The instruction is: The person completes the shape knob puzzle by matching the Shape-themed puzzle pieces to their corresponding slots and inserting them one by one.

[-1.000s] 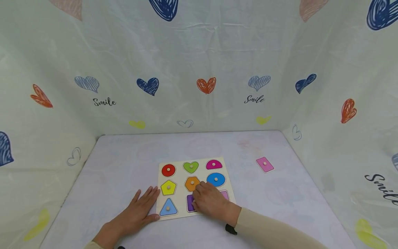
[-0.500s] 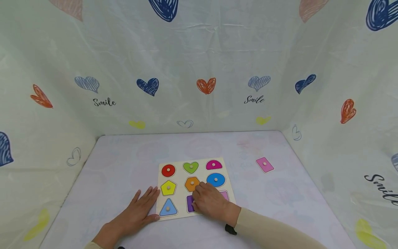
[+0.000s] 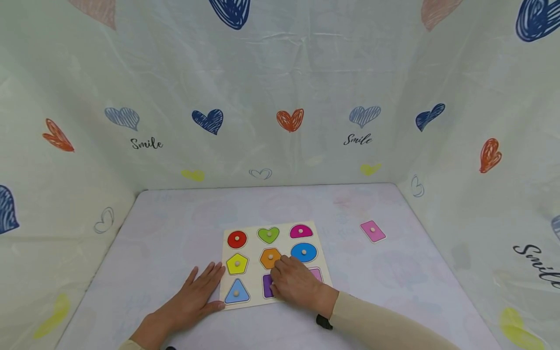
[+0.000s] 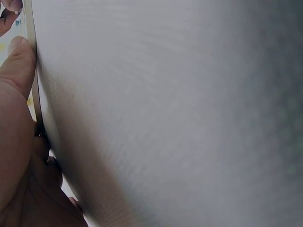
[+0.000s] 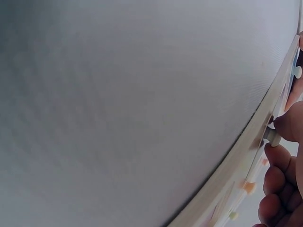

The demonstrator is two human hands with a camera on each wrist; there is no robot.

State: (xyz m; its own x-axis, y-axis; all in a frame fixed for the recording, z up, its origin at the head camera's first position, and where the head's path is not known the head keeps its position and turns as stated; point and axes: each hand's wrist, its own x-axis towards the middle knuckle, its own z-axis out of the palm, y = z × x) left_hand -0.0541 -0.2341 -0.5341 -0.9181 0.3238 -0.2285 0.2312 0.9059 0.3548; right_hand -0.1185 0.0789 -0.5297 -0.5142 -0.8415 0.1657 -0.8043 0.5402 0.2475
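A cream shape puzzle board (image 3: 254, 282) lies flat on the table. My right hand (image 3: 297, 284) is over its lower middle, partly hiding a purple puzzle piece (image 3: 267, 286). In the right wrist view, the thumb and forefinger pinch a small round knob (image 5: 271, 136) close over the board. Resting on the table, my left hand (image 3: 192, 296) has its fingers stretched out, fingertips and thumb at the board's left edge. Beside the right hand are an orange hexagon (image 3: 265, 259), a blue oval (image 3: 309, 253) and a pink shape (image 3: 317, 273), mostly covered.
A loose pink four-sided piece (image 3: 373, 232) with a knob lies on the table (image 3: 175, 223) right of the board. Also on the board are a blue triangle (image 3: 232, 296), a yellow pentagon (image 3: 233, 265) and several other knobbed shapes. A heart-printed curtain (image 3: 323, 146) surrounds the table.
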